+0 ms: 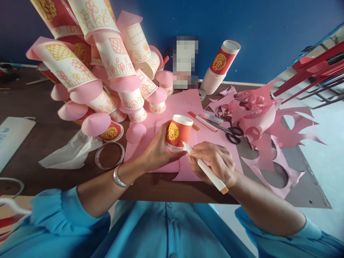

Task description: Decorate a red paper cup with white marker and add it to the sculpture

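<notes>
Right hand [215, 161]: pinching a white marker [210, 173] between thumb and fingers, aimed tip-first at the cup's lower part; cannot tell whether touching
Left hand [157, 150]: curled around the red paper cup [184, 133], thumb along its lower edge
Red paper cup: held above the pink paper [188, 102], slightly tilted, bearing a gold emblem
Scissors [234, 135]: lying to the right of the cup, beside a red-ended marker [205, 123]
Paper scraps [259, 118]: heaped at far right, cut with round holes
Cup stack [213, 81]: leaning near the blue wall [258, 36]
Decorated cups [115, 53]: piled at left, many fitted with pink cones [96, 124]
Tape roll [97, 158]: lying beside the left forearm
</notes>
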### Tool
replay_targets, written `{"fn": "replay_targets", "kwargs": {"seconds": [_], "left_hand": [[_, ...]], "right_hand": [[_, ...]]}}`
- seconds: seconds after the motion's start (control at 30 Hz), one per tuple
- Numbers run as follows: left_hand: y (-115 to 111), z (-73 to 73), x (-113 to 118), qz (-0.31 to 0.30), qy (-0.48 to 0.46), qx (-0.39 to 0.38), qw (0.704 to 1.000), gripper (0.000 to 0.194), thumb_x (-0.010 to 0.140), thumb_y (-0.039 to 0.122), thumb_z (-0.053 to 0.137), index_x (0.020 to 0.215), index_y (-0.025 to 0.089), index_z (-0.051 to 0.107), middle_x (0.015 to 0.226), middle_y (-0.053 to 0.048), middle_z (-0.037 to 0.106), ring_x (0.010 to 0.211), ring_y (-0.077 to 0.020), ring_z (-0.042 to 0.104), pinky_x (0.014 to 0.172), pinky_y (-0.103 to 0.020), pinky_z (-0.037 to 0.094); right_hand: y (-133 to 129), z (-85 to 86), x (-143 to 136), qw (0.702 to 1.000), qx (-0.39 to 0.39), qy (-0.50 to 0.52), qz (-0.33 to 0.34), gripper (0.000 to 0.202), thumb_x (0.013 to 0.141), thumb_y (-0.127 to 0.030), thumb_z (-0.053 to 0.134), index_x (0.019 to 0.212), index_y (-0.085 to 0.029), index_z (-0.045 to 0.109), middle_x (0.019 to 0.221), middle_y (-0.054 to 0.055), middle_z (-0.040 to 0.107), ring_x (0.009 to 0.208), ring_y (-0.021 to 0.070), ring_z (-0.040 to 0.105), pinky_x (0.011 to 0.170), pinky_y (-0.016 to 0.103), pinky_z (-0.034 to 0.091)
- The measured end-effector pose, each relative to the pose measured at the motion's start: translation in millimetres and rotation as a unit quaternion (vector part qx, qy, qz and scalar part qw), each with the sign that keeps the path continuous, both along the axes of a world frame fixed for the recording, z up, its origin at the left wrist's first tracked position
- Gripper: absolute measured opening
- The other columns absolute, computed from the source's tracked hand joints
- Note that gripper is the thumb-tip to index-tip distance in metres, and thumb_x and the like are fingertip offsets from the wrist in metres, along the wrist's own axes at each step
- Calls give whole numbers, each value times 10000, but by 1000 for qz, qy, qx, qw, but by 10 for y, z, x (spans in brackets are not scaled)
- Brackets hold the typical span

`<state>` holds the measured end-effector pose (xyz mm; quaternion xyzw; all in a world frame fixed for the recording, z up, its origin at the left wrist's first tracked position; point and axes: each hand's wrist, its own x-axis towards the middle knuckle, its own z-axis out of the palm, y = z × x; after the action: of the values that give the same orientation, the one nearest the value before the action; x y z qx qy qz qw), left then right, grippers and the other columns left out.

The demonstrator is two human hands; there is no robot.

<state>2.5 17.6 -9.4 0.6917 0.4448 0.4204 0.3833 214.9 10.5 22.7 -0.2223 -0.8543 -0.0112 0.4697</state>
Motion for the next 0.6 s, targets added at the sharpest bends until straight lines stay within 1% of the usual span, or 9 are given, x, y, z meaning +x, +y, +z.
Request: {"fn": "replay_targets", "kwargs": {"seconds": [0.1, 0.27, 0.4, 0.6], "left_hand": [[3, -2, 0, -1, -3, -3, 1000, 803, 828, 611, 869, 1442, 235, 513, 1401, -146, 655, 1200, -306, 685, 961, -463, 627], [2, -4, 1, -3, -2, -6, 1000, 823, 814, 570, 896, 1431, 222, 476, 1401, -152, 657, 1191, -307, 689, 967, -471, 623], [0, -23, 4, -2, -5, -8, 1000, 838, 817, 575, 891, 1436, 219, 453, 1389, -151, 658, 1191, -312, 693, 958, -473, 626], [1, -40, 2, -14, -4, 13, 1000, 807, 849, 581, 859, 1446, 225, 450, 1395, -158, 653, 1177, -317, 708, 925, -469, 637]], "right_hand": [[1, -9, -5, 1000, -4, 1, -6, 122, 1010, -104, 640, 1079, -194, 593, 820, 32, 749, 681, 155, 761, 608, 253, 658], [8, -33, -18, 1000, 1, 1, -13, 110, 1016, -104, 627, 1070, -192, 591, 817, 34, 744, 688, 154, 768, 616, 247, 660], [10, -27, -28, 1000, -2, 6, -16, 118, 1019, -104, 627, 1063, -204, 586, 807, 17, 744, 680, 145, 760, 595, 240, 655], [17, -8, -34, 1000, 9, 2, -12, 95, 1029, -98, 630, 1057, -178, 586, 795, 33, 744, 700, 147, 766, 628, 244, 674]]}}
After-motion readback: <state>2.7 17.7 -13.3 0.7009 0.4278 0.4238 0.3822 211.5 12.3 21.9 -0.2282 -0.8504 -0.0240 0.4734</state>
